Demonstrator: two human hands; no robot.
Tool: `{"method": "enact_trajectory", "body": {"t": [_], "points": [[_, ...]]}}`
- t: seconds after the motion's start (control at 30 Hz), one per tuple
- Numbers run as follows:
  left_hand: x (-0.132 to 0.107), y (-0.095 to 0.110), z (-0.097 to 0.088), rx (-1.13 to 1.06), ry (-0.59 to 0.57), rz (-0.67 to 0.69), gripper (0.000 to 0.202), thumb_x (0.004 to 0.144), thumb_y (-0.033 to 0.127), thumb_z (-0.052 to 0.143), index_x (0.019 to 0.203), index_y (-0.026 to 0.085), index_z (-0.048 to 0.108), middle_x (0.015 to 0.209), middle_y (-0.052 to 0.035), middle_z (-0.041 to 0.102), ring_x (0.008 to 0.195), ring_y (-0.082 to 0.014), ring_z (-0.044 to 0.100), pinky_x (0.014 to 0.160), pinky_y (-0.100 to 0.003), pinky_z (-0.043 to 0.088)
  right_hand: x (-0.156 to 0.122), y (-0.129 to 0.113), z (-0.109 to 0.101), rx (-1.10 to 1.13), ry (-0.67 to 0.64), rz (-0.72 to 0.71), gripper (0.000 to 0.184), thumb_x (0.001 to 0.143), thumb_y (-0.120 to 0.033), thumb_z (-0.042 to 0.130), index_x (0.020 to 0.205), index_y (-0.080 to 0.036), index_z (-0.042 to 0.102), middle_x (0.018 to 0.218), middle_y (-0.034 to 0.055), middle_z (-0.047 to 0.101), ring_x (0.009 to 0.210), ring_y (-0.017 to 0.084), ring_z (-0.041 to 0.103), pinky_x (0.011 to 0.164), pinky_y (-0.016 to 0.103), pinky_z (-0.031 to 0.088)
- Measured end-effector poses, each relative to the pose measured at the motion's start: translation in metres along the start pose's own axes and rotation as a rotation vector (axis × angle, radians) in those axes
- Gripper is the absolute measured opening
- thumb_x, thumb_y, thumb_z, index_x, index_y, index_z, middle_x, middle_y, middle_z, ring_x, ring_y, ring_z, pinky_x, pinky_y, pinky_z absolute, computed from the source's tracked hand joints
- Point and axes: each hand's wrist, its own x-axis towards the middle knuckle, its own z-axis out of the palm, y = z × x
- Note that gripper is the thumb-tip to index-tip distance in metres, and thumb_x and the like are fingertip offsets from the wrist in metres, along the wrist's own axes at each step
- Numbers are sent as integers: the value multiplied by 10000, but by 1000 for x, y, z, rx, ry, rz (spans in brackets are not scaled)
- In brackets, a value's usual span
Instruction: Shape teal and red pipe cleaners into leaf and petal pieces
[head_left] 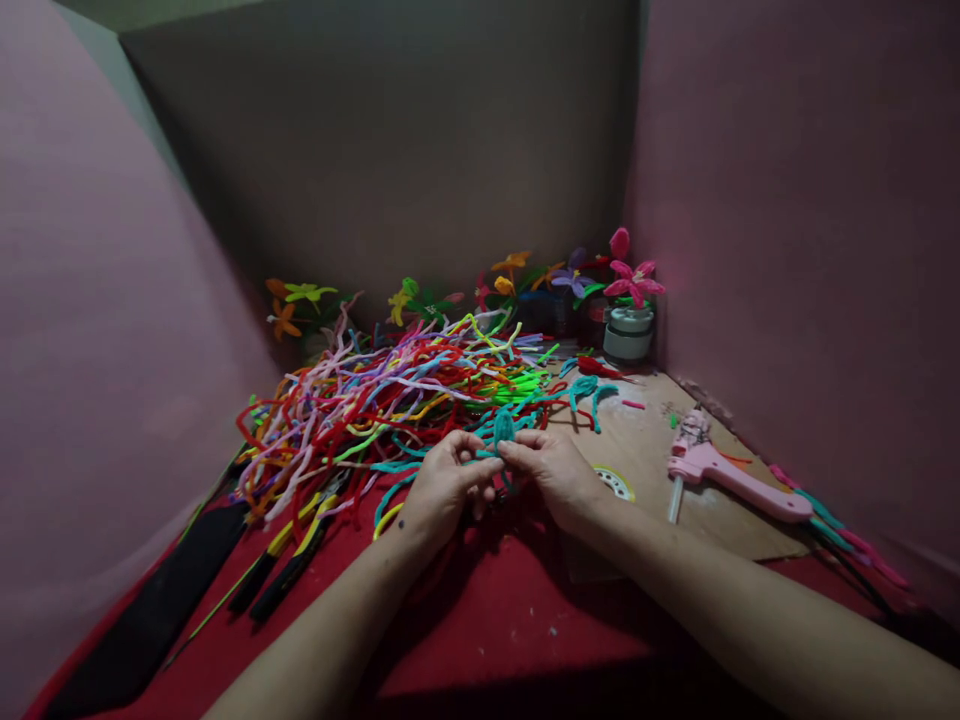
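My left hand [444, 482] and my right hand [551, 472] meet at the middle of the red surface, fingers pinched together on a teal pipe cleaner [503, 429] bent into a small loop that stands up between the fingertips. Just beyond my hands lies a big tangled heap of coloured pipe cleaners [382, 395], red, pink, green, yellow and purple. More teal pieces [586, 390] lie to the right of the heap.
A pink glue gun [731, 480] rests on a cardboard sheet [660, 450] at the right. Finished pipe-cleaner flowers [631, 280] stand along the back wall, one in a grey pot [628, 335]. Black-handled pliers [281, 560] lie at the left. Walls close in on three sides.
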Motion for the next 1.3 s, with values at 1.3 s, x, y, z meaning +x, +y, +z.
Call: {"method": "enact_trajectory", "body": {"t": [1.3], "points": [[-5, 9, -3, 863, 98, 374, 244, 742, 262, 530, 518, 172, 492, 516, 29, 448, 514, -94, 396, 506, -213, 286, -8, 8, 6, -192, -122, 254, 184, 681, -238, 535, 518, -151, 536, 393, -36, 448, 327, 60, 336, 348, 211, 216]]}}
